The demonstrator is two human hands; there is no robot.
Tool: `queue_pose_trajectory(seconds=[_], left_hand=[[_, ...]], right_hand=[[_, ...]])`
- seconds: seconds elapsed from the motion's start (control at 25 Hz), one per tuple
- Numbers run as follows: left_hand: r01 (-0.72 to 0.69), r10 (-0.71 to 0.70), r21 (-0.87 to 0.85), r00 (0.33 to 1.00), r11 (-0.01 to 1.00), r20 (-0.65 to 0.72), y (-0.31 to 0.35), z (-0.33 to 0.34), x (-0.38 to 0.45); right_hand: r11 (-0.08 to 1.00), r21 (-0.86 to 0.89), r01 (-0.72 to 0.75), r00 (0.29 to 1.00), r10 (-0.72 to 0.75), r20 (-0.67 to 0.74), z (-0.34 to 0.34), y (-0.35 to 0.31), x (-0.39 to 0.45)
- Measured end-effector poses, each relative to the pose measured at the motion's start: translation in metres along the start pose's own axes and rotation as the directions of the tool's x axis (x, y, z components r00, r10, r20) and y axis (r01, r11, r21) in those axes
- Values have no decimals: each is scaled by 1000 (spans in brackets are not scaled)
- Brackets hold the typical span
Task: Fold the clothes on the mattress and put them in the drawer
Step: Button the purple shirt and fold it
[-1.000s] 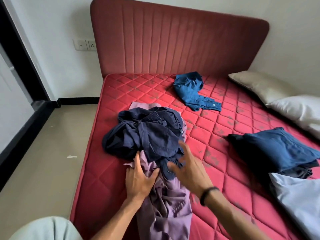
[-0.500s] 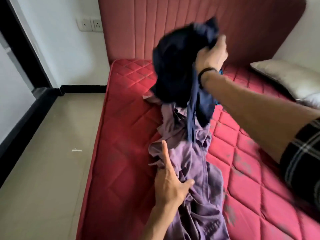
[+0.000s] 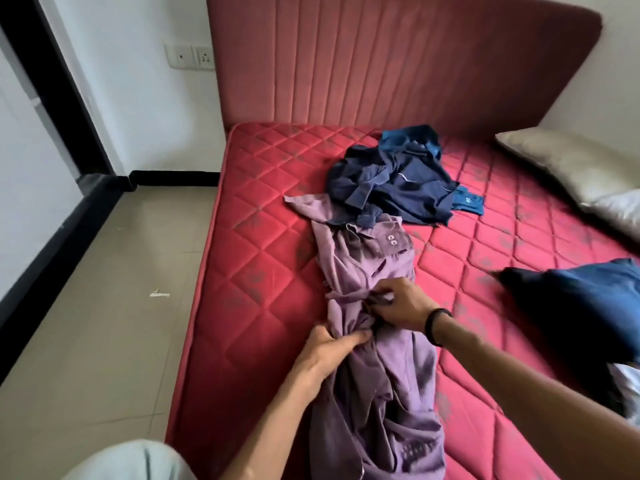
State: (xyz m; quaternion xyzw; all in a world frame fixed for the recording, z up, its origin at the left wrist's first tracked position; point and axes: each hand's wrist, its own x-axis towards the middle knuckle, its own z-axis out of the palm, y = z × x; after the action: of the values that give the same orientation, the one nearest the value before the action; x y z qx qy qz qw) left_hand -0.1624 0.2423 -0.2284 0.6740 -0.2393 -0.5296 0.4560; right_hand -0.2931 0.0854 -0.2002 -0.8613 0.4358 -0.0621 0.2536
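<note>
Purple shirt (image 3: 367, 341) lies crumpled in a long strip on the red quilted mattress (image 3: 263, 265), running from the near edge toward the headboard (image 3: 381, 60). A buttoned cuff shows at its far end.

Left hand (image 3: 332, 351): grip clamped on a bunched fold at the shirt's left edge, fingers curled into the cloth, thumb on top.

Right hand (image 3: 398, 303): just beyond the left hand, grip pinched on a gather of fabric at the middle of the shirt. Black wristband (image 3: 437, 325) on that wrist.

Navy garment (image 3: 388, 188): heaped loose beyond the shirt's far end, touching and partly overlapping it. Beneath it, toward the headboard, a brighter blue garment (image 3: 408, 140) sticks out; one part also shows at the right of the navy heap.

Right of the shirt, well apart: dark blue folded cloth (image 3: 581, 306) near the frame's edge. Farther back on that side, a beige pillow (image 3: 554, 161) and a white pillow (image 3: 616, 209) against the wall.

Left of the mattress: tiled floor (image 3: 104, 306) with a small scrap of white litter (image 3: 159, 293). Wall sockets (image 3: 192, 57) left of the headboard.

A pale trouser knee (image 3: 131, 462) at the lower left of the shirt.
</note>
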Motion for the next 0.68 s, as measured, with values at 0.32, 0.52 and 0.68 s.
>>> queue_pose_trajectory(seconds=[0.32,0.52,0.68], left_hand=[[-76,83,-337,997,938,5,29,-2,-15],[-68,98,-583,995,810,20,15,6,-1],[-163,244,-518,966,840,92,24,5,6]], right_hand=[[985,-61,160,609,-50,792,-10,-11,-143],[828,-552,92,689,348,636,-77,47,-122],[899,-340,-276,915,139,-378,-107,69,-121]])
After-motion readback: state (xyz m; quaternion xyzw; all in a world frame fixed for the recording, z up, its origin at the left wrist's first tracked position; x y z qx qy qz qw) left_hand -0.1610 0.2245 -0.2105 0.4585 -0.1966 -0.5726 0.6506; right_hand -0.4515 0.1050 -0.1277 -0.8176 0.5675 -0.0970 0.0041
